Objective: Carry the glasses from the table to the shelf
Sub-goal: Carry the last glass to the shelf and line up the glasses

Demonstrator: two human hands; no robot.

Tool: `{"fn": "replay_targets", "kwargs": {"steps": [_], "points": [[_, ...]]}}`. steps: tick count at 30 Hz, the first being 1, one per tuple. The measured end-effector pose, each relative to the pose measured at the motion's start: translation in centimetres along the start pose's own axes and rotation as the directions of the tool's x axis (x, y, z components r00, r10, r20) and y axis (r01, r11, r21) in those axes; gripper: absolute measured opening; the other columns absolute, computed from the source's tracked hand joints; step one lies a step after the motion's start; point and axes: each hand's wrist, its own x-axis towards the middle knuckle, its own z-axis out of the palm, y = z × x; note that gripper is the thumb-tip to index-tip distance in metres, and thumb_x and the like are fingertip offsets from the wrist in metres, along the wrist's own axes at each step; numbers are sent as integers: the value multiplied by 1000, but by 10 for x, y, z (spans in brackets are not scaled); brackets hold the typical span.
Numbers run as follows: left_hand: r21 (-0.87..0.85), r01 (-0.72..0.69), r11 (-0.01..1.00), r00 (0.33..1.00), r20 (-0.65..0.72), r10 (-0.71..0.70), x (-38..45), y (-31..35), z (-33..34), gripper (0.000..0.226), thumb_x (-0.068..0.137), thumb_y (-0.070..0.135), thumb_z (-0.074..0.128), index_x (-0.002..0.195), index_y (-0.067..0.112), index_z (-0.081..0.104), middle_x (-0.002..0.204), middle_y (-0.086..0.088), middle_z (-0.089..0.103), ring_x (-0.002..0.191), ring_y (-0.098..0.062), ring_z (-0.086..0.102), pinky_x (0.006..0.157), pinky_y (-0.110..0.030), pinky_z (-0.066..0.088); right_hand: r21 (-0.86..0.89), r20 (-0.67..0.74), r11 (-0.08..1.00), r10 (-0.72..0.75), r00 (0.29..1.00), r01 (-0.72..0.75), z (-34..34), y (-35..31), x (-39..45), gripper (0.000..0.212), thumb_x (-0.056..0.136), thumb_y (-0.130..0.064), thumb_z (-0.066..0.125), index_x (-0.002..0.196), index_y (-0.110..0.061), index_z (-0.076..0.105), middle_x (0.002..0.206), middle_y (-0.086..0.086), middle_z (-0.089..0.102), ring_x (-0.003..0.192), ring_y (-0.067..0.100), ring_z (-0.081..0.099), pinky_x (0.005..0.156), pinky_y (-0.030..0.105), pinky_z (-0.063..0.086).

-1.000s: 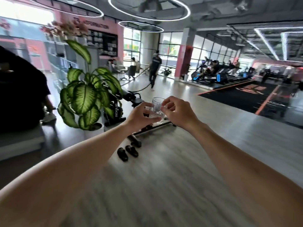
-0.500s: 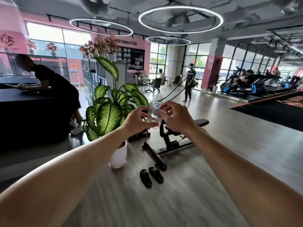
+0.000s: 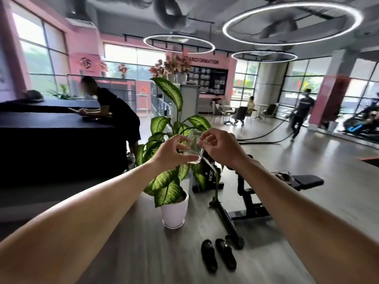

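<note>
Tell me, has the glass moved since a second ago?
Yes. The glass, held between both hands, now sits above the potted plant; earlier it was to the plant's right, over the bench.

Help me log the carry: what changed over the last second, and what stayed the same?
The view swung left: the potted plant, the slippers and the weight bench slid right in frame, and the dark counter with a person leaning on it came into sight. Nothing was taken or released. Left hand and right hand still hold the glass out front, tilted.
</note>
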Motion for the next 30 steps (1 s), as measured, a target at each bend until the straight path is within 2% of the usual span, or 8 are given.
{"fn": "replay_targets", "kwargs": {"steps": [5,9,12,15,17,23,27,30], "points": [[11,62,998,991,-119,-61,52,-30,-13,70,55,48,92,115,34,60,97,10,72,95,-8,70,84,-35,58,86,78,991,-108,991,101,29,25,73,12,83,-39,71,86,-44,60,79,-26,63,70,-11,62,54,9,46],[40,104,994,979,-180,-96,81,-60,-27,68,57,44,92,116,32,60,98,9,73,96,-8,69,91,-41,56,134,125,980,-161,979,144,65,42,119,9,82,-42,69,86,-42,61,84,-18,67,74,-2,65,59,22,55],[56,144,988,967,-222,-128,105,-87,-40,69,61,42,92,120,28,60,100,7,72,95,-11,69,92,-43,55,166,146,971,-195,970,171,98,52,156,9,83,-41,70,90,-37,65,82,-15,69,72,-2,65,63,26,58],[75,179,981,956,-247,-155,127,-116,-58,67,64,39,91,122,26,60,101,5,72,83,-7,66,93,-41,54,181,172,965,-220,960,189,134,57,191,11,84,-39,70,92,-33,67,84,-13,70,73,-1,65,68,30,59],[83,191,978,949,-271,-162,145,-136,-73,68,65,39,90,124,25,59,103,3,73,73,-3,63,89,-38,56,201,185,959,-238,954,200,159,57,218,13,85,-37,71,94,-30,68,86,-13,71,75,1,66,70,32,59],[83,211,974,930,-324,-174,213,-202,-132,68,63,41,91,121,27,59,101,6,73,81,-15,68,93,-48,54,184,230,957,-264,937,224,229,50,309,11,86,-37,71,94,-31,68,91,-11,69,79,5,65,73,32,57],[79,212,974,924,-341,-173,265,-243,-172,65,61,46,91,117,32,59,99,9,74,80,-13,72,94,-46,55,183,209,954,-275,938,239,272,43,376,7,83,-36,72,86,-33,67,87,-9,70,77,7,65,74,29,55],[88,222,971,919,-351,-178,296,-272,-197,66,60,49,90,116,36,59,98,12,74,81,-11,73,94,-44,54,191,215,955,-267,939,228,305,41,417,11,82,-39,73,78,-38,62,87,-10,70,79,8,66,72,28,54]]}}
